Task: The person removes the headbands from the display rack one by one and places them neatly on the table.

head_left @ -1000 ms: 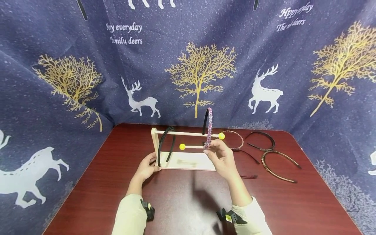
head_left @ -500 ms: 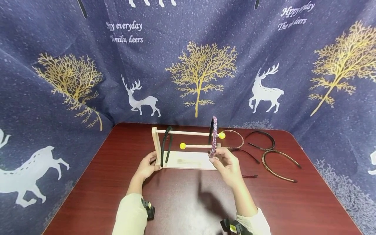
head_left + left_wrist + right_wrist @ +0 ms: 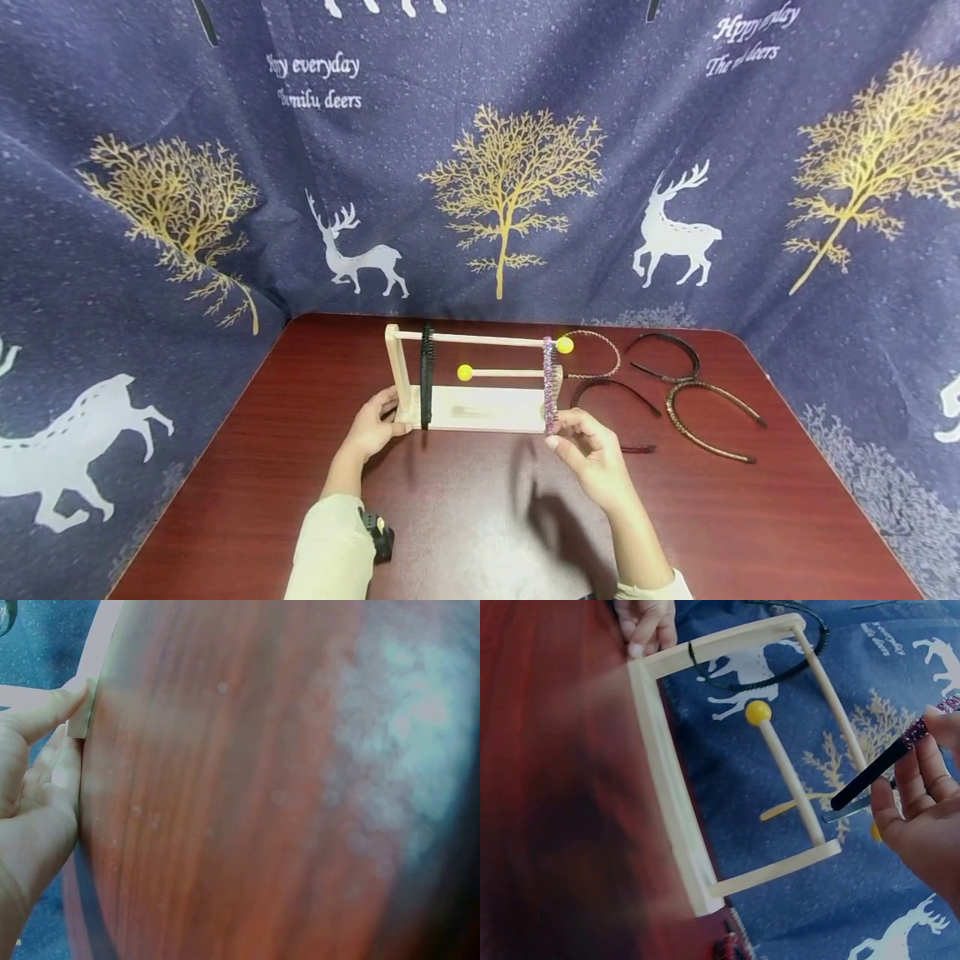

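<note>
A pale wooden headband rack [image 3: 491, 408] stands on the table, with two rods tipped by yellow balls. My left hand [image 3: 372, 427] grips the left end of its base; in the left wrist view the thumb lies on the wood's corner. Over the upper rod, near the left post, hangs a black headband [image 3: 427, 379]. My right hand [image 3: 598, 467] pinches a pink-purple glitter headband [image 3: 549, 387] by its lower end. This headband spans the upper rod beside the right yellow ball [image 3: 564, 345]; whether it rests on the rod I cannot tell.
Right of the rack lie several headbands: a gold one [image 3: 693, 437], a black one [image 3: 686, 350], a beaded one [image 3: 615, 346], a thin dark one [image 3: 633, 392] and a red one [image 3: 637, 449] partly behind my right hand. A patterned blue cloth [image 3: 495, 167] hangs behind the table.
My right hand has moved right and down with the glitter headband, now edge-on at the rod's right end. The black headband has turned edge-on. The left hand stays put.
</note>
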Demonstrator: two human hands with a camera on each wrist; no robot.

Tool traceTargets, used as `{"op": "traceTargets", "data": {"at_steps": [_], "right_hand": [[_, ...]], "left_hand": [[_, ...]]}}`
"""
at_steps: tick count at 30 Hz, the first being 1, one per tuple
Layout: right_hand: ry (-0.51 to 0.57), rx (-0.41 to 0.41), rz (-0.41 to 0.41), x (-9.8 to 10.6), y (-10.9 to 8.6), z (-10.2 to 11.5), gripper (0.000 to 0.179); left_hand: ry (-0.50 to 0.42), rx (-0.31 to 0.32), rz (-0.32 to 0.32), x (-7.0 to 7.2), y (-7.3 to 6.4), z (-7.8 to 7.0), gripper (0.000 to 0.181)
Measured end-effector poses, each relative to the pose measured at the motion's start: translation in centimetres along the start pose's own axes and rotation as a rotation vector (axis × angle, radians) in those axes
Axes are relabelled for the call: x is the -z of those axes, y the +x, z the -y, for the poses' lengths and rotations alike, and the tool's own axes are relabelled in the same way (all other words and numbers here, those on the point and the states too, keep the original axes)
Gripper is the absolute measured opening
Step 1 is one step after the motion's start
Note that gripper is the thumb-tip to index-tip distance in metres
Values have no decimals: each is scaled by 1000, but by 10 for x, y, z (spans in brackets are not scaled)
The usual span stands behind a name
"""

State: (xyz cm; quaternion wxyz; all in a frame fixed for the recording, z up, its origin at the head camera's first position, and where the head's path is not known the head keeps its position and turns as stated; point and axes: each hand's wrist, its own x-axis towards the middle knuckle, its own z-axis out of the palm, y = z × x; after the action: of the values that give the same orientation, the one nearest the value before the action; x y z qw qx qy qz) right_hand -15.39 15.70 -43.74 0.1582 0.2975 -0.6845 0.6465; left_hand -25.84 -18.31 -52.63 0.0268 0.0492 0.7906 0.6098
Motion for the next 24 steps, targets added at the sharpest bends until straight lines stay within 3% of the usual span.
{"op": "traceTargets", "data": {"at_steps": [11, 18, 24], "right_hand": [[-69, -57, 90, 0, -20, -10, 22], [-174, -134, 195, -2, -26, -3, 25], [-172, -236, 312, 2, -37, -25, 25]], "left_hand": [[19, 5, 8, 2, 3, -2, 75], [8, -5, -3, 1, 1, -1, 73], [24, -9, -2, 0, -1, -1, 72]]}}
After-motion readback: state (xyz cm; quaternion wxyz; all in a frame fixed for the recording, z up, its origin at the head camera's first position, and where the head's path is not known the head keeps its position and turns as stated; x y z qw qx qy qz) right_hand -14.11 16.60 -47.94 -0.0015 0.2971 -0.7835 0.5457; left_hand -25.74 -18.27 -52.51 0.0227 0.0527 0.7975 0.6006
